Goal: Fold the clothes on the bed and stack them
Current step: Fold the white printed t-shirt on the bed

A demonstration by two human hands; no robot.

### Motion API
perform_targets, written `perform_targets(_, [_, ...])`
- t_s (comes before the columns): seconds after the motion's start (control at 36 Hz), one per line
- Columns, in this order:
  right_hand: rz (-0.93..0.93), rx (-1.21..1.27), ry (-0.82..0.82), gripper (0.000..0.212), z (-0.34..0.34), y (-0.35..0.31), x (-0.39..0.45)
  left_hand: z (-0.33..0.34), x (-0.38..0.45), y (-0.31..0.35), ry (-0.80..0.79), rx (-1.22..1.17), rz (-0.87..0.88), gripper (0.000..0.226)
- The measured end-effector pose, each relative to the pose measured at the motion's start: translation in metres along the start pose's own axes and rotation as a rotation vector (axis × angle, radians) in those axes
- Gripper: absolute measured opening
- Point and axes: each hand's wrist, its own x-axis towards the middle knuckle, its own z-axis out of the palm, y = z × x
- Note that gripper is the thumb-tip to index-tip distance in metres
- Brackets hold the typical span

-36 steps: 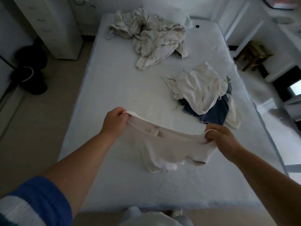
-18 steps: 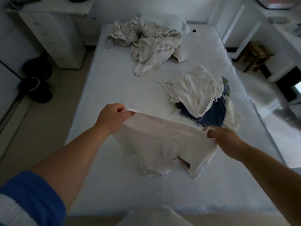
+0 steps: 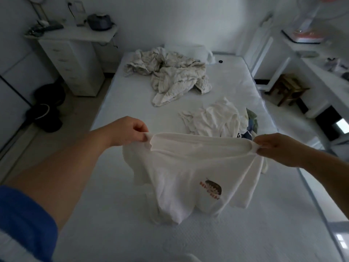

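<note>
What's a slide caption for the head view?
Both hands, left and right, hold a white T-shirt stretched above the bed.

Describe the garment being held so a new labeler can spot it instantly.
On the white bed, look at the near end, where the left hand and right hand stretch a white t-shirt in the air. Unlike the crumpled piles behind, it carries a small brown-and-red print.

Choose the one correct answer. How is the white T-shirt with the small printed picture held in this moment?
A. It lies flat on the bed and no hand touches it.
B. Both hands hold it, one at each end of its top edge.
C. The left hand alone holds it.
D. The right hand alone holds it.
B: the left hand and the right hand each pinch one end of the white T-shirt, stretched between them above the bed.
</note>
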Motion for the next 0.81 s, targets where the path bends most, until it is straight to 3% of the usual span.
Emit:
perform_targets(0.08, [-0.006, 0.204, 0.033, 0.025, 0.004, 0.015, -0.003, 0.009, 0.005, -0.002, -0.02, 0.109, -0.039, 0.017])
perform_targets(0.22, [0.035, 0.708, 0.233, 0.03, 0.015, 0.034, -0.008, 0.039, 0.014, -0.003, 0.037, 0.08, -0.144, 0.053])
perform_targets(0.39, [0.089, 0.63, 0.19, 0.012, 0.004, 0.056, -0.019, 0.052, 0.026, 0.014, 0.118, -0.098, -0.132, 0.06])
perform_targets(0.44, [0.136, 0.535, 0.13, 0.009, -0.004, 0.066, -0.022, 0.049, 0.03, 0.023, 0.096, -0.141, -0.115, 0.056])
perform_targets(0.5, [0.202, 0.509, 0.021, 0.013, -0.01, 0.078, -0.024, 0.047, 0.033, 0.03, 0.05, -0.196, -0.072, 0.035])
perform_targets(0.56, [0.305, 0.678, -0.034, 0.021, -0.012, 0.089, -0.027, 0.046, 0.035, 0.039, 0.053, -0.152, 0.0, 0.014])
perform_targets(0.64, [0.395, 0.851, -0.051, 0.029, -0.014, 0.102, -0.034, 0.047, 0.042, 0.047, 0.055, -0.295, -0.046, 0.024])
perform_targets(0.72, [0.334, 0.716, -0.194, 0.025, -0.012, 0.107, -0.043, 0.047, 0.053, 0.05, -0.014, -0.269, -0.066, 0.025])
perform_targets(0.81, [0.266, 0.188, -0.278, 0.013, 0.001, 0.109, -0.046, 0.049, 0.058, 0.052, -0.055, -0.06, -0.027, 0.019])
